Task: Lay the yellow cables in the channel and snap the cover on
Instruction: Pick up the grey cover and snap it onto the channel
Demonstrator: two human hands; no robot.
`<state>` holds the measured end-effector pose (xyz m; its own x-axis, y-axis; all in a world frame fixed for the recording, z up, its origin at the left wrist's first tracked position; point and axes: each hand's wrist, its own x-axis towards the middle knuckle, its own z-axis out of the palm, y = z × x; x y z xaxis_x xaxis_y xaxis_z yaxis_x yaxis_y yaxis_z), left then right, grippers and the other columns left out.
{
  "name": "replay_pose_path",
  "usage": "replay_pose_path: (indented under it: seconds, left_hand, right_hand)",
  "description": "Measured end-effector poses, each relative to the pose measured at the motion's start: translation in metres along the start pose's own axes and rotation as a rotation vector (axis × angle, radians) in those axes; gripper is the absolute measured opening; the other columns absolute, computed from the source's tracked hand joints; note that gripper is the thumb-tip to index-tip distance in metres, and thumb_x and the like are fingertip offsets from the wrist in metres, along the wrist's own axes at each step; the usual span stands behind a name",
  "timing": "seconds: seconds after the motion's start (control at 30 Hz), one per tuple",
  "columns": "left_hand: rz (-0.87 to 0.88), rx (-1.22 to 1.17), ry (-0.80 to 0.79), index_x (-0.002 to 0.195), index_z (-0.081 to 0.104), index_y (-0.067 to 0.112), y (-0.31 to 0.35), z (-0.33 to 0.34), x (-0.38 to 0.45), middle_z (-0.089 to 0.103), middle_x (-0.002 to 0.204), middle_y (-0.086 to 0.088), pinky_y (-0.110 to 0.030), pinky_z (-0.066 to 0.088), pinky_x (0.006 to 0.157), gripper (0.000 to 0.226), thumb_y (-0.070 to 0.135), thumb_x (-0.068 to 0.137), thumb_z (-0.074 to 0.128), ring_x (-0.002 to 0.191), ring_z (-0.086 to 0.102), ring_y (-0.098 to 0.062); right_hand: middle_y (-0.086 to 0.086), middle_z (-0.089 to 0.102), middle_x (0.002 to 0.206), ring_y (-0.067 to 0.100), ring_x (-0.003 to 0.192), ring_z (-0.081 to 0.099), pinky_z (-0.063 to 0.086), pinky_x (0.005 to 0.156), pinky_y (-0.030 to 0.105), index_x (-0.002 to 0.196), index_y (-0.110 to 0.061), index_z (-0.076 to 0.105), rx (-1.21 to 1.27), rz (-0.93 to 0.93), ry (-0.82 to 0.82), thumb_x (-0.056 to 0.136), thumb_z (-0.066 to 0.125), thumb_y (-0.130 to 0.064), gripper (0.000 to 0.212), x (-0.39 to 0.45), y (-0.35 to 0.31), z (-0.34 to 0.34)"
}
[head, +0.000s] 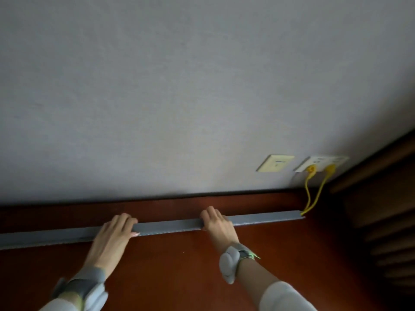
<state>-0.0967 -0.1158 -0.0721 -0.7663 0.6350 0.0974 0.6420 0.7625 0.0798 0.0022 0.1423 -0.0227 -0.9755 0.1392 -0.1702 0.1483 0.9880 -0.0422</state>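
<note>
A long grey cable channel with its cover [170, 226] runs left to right across the reddish-brown wooden surface [179, 265]. My left hand [114, 234] is curled over the cover left of centre, fingers on its far edge. My right hand [215, 223] grips the cover right of centre in the same way. Two yellow cables [313, 194] hang from plugs in a white wall socket [323, 163] and enter the channel's right end [301, 214]. Inside the channel the cables are hidden by the cover.
A grey wall [179, 86] rises behind the channel. A cream blank wall plate [275, 163] sits left of the socket. A dark slatted wooden panel [386, 221] stands at the right.
</note>
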Motion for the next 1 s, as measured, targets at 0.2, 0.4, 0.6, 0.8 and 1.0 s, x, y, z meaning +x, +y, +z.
replay_pose_path:
  seconds: [0.2,0.4,0.6,0.8,1.0]
  left_hand:
    - [0.028,-0.006,-0.046,0.097,0.065,0.006,0.006,-0.002,0.0,0.063,0.088,-0.011,-0.043,0.053,0.06,0.047,0.013,0.056,0.087,0.077,0.063,-0.03]
    - [0.03,-0.036,-0.054,0.096,0.066,0.008,0.008,-0.005,0.001,0.065,0.084,-0.006,-0.04,0.053,0.058,0.05,0.012,0.052,0.089,0.074,0.063,-0.028]
    - [0.005,-0.053,-0.045,0.096,0.066,0.012,0.009,-0.007,0.001,0.062,0.082,-0.002,-0.038,0.053,0.058,0.046,0.013,0.055,0.087,0.072,0.062,-0.023]
    - [-0.067,-0.084,-0.085,0.089,0.065,0.016,0.004,-0.018,-0.005,0.061,0.078,-0.004,-0.035,0.053,0.06,0.04,0.02,0.055,0.086,0.074,0.062,-0.028]
    - [-0.039,0.026,-0.167,0.092,0.064,0.025,0.002,-0.027,0.002,0.063,0.083,0.005,-0.029,0.05,0.067,0.032,0.039,0.066,0.075,0.079,0.06,-0.017]
  right_hand:
    - [0.008,0.061,0.106,0.025,0.095,0.06,0.055,0.078,0.035,0.106,-0.01,0.059,-0.023,-0.046,-0.009,0.088,0.061,-0.012,0.018,-0.003,0.013,0.0]
    - [0.014,0.053,0.12,0.033,0.11,0.05,0.047,0.089,0.042,0.119,-0.004,0.05,-0.055,-0.101,-0.002,0.096,0.043,-0.007,0.024,-0.001,0.021,0.004]
    - [0.014,0.053,0.12,0.032,0.111,0.05,0.047,0.09,0.042,0.12,-0.004,0.049,-0.021,-0.078,0.009,0.095,0.046,-0.005,0.025,-0.001,0.02,0.007]
    - [0.014,0.041,0.139,0.029,0.129,0.039,0.039,0.102,0.039,0.135,-0.012,0.038,-0.019,-0.094,-0.056,0.096,0.039,-0.004,0.04,0.004,0.016,0.015]
    - [0.016,0.05,0.135,0.031,0.126,0.049,0.049,0.094,0.039,0.134,-0.011,0.047,-0.013,-0.049,-0.007,0.085,0.059,0.0,0.052,0.003,0.028,0.026]
